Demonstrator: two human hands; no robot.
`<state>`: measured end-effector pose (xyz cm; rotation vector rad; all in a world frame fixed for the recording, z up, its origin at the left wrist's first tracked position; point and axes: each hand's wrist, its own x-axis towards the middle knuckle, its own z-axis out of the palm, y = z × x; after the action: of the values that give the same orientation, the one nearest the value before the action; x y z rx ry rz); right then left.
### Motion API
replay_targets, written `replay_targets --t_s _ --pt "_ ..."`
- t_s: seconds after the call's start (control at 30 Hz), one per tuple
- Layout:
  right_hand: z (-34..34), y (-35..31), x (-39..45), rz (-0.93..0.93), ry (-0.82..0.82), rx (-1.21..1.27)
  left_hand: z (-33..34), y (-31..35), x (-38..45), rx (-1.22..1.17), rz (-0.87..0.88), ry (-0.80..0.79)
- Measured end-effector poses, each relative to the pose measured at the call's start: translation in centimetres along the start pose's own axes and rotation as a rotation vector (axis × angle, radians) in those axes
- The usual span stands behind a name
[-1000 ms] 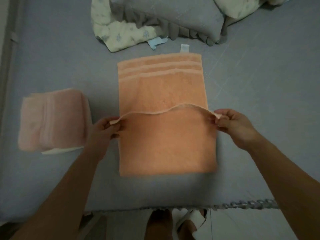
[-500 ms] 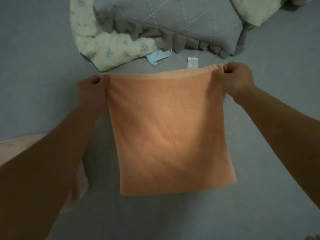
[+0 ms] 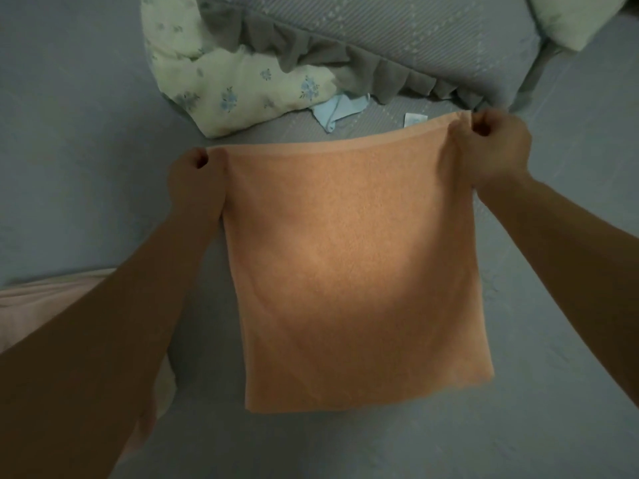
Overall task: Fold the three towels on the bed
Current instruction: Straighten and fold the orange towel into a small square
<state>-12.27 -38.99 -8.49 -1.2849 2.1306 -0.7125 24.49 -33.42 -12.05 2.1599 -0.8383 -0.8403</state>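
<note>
An orange towel (image 3: 349, 271) lies folded in half on the grey bed (image 3: 76, 167), its doubled edge at the far side. My left hand (image 3: 195, 181) pinches the far left corner and my right hand (image 3: 491, 150) pinches the far right corner. A small white label (image 3: 414, 119) sticks out past the far edge. A folded pink towel (image 3: 45, 305) lies at the left, mostly hidden under my left forearm. No third towel is in view.
A grey ruffled pillow (image 3: 380, 39) and a pale floral quilt (image 3: 242, 81) lie just beyond the towel's far edge, with a light blue cloth scrap (image 3: 337, 110) between them. Another pale cushion (image 3: 570, 19) sits at the top right.
Both hands carried the towel's near edge from the middle up to the far edge, folding it in half. Since half a second ago the hands have hardly moved.
</note>
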Motion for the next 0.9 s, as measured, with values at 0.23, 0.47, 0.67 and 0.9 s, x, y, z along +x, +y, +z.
replay_targets --t_s 0.23,0.47,0.67,0.9 --pt "1.1 2.5 -0.4 0.147 -0.13 -0.158 0.2 -0.9 -0.6 0.137 -0.033 -0.021" --pt "-1.9 7.2 -8.6 0.231 -0.117 -0.013 -0.9 -3.3 -7.5 0.186 -0.093 0.044" --pt "-6.3 13.7 -18.9 0.333 -0.31 -0.01 -3.3 -8.9 -17.4 0.142 -0.195 -0.148" --pt "-11.2 19.9 -26.9 0.398 -0.499 0.017 -6.8 -16.0 -30.7 0.048 -0.304 -0.307"
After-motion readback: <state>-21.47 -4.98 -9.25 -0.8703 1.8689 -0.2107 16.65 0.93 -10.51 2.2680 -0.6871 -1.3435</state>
